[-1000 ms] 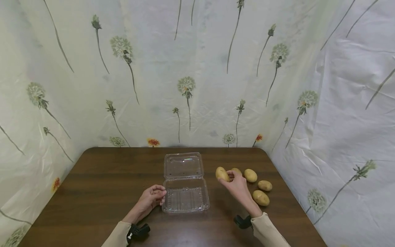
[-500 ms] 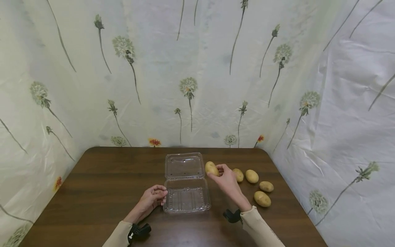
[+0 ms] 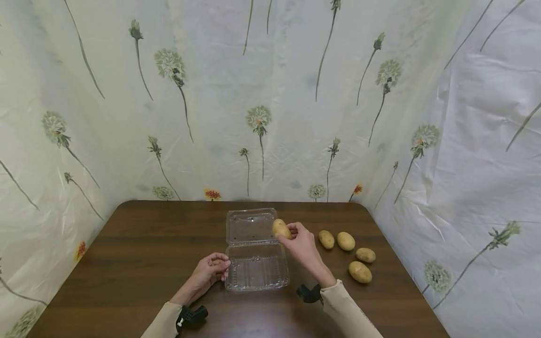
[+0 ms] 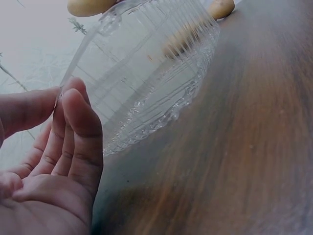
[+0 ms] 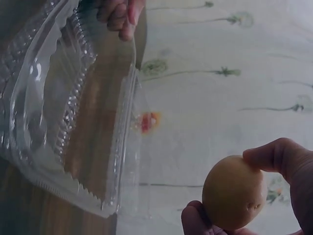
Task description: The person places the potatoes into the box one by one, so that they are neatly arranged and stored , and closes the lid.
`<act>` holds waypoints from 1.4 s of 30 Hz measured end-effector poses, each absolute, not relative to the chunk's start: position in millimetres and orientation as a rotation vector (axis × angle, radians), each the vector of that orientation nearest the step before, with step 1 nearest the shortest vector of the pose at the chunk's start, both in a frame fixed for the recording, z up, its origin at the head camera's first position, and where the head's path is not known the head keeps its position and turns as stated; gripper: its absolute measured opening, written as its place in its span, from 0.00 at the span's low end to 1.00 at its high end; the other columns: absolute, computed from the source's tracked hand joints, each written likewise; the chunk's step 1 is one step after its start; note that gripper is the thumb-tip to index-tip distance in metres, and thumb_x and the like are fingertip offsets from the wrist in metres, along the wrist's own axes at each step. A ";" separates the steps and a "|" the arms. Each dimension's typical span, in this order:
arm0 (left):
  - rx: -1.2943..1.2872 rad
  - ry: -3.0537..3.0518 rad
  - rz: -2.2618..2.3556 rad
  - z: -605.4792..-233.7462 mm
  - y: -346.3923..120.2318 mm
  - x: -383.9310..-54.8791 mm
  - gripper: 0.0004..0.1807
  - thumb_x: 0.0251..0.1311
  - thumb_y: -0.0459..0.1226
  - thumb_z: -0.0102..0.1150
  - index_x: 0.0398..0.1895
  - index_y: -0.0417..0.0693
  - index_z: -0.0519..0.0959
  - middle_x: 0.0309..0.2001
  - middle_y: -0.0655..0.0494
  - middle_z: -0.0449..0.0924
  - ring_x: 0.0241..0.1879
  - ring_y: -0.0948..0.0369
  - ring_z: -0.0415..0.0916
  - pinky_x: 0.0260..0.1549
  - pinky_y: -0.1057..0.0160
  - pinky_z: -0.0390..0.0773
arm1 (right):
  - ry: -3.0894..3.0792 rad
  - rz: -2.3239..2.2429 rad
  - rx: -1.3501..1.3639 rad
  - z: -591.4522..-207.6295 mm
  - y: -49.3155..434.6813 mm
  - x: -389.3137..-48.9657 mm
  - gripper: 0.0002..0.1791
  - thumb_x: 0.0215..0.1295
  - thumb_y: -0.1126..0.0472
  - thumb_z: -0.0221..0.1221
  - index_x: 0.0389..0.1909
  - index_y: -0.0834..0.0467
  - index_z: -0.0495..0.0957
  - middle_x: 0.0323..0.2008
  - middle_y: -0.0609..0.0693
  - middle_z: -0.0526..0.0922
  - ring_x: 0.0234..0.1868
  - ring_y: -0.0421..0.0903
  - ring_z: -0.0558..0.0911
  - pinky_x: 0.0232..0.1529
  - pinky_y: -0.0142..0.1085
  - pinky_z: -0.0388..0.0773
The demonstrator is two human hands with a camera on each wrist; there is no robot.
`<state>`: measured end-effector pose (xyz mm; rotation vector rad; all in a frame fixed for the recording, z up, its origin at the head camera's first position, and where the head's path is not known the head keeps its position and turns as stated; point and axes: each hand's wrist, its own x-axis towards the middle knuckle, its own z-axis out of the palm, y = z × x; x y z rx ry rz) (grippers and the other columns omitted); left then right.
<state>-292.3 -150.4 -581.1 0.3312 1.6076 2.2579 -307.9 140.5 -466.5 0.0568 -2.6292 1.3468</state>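
A clear plastic clamshell container (image 3: 257,277) lies with its lid laid back on the dark table. Its left rim is pinched between the thumb and fingers of my left hand (image 3: 209,271), which the left wrist view shows close up. My right hand (image 3: 303,245) holds a potato (image 3: 281,228) between thumb and fingertips. In the head view that potato appears over the right edge of the lid (image 3: 249,226). The right wrist view shows the potato (image 5: 234,193) gripped from both sides, apart from the container.
Several loose potatoes (image 3: 360,272) lie on the wooden table (image 3: 169,234) to the right of my right hand. A wall sheet with dandelion prints (image 3: 291,94) stands behind the table and along both sides. Dark wrist mounts (image 3: 309,293) sit at both cuffs.
My right hand has carried the potato leftward, from beside the other potatoes to the container's lid. The left hand stays at the container's left rim.
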 end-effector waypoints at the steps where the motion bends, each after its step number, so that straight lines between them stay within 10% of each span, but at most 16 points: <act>1: 0.330 1.604 2.259 -581.2 -150.4 -292.2 0.07 0.68 0.33 0.53 0.45 0.42 0.68 0.29 0.60 0.79 0.26 0.65 0.76 0.28 0.68 0.76 | -2.631 1.350 0.058 -466.1 138.4 -307.1 0.25 0.54 0.48 0.68 0.48 0.59 0.76 0.43 0.55 0.82 0.44 0.49 0.81 0.43 0.42 0.80; 42: 0.316 1.631 2.269 -582.1 -148.4 -291.5 0.13 0.67 0.34 0.55 0.48 0.36 0.67 0.29 0.59 0.79 0.27 0.66 0.77 0.28 0.68 0.77 | -2.719 1.369 0.202 -475.9 67.7 -295.2 0.26 0.49 0.47 0.68 0.40 0.63 0.78 0.33 0.54 0.83 0.31 0.44 0.80 0.28 0.34 0.76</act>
